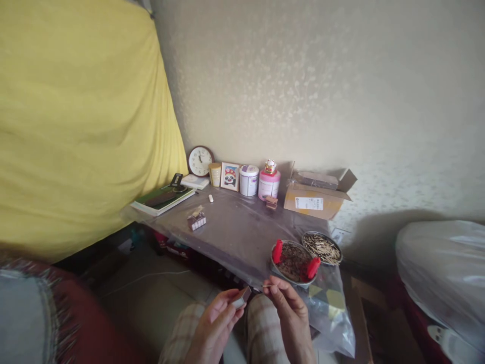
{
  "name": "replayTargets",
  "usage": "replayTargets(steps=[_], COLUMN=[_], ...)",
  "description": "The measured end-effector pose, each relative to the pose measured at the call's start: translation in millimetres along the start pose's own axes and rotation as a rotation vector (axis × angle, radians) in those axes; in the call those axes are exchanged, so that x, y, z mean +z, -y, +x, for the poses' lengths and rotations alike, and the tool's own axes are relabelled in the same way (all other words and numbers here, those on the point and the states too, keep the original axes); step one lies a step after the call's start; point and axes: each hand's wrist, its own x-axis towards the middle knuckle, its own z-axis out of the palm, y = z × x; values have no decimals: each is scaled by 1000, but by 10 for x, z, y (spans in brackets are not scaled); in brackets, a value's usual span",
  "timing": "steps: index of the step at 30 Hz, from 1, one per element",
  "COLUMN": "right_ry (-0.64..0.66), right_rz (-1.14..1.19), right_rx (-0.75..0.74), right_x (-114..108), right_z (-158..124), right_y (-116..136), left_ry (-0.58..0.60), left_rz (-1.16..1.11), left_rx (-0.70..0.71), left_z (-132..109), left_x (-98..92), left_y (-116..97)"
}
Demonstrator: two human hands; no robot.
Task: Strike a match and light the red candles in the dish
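A small matchbox is in my left hand, its dark striking side turned up toward the right. Between the fingertips of my right hand a matchstick is pinched, pointing left toward the box with a gap between them. Both hands are above my knees, in front of the table's near edge. Just beyond my right hand stands a bowl of brownish bits with two red clips on its rim. Beside it a round tin is heaped with matchsticks.
On the plastic-covered table are a stack of matchboxes, a book, a clock, a framed panda picture, two canisters and an opened cardboard box. A yellow curtain hangs at left.
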Motion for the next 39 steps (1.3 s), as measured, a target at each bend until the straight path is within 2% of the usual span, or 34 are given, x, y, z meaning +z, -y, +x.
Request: replayTargets(steps=[4,7,10,14,17,23,35,39], right_ry=[25,49,75,163,175,164,219,139], right_rz=[8,-81,-263,-554,-691,-797,-822,-829], right_rx=[-8,-86,-288,-593,-702,-830,-945,-966], right_x=[25,36,45,28,2,-3,23,22], right_z=[-6,-32,-74,-133,-166,-180,-149,-199], right_y=[36,62,79,54,19,32,153,315], left_ry=[-8,-7,-9,46,82,75,68,56], left_rz=[25,19,16,26,34,32,3,11], left_rx=[-10,1,10,36,48,51,59,76], left_z=[-7,25,72,95,88,100,81,90], left_x=[84,112,109,120,145,142,264,297], left_y=[-13,20,68,86,72,92,64,46])
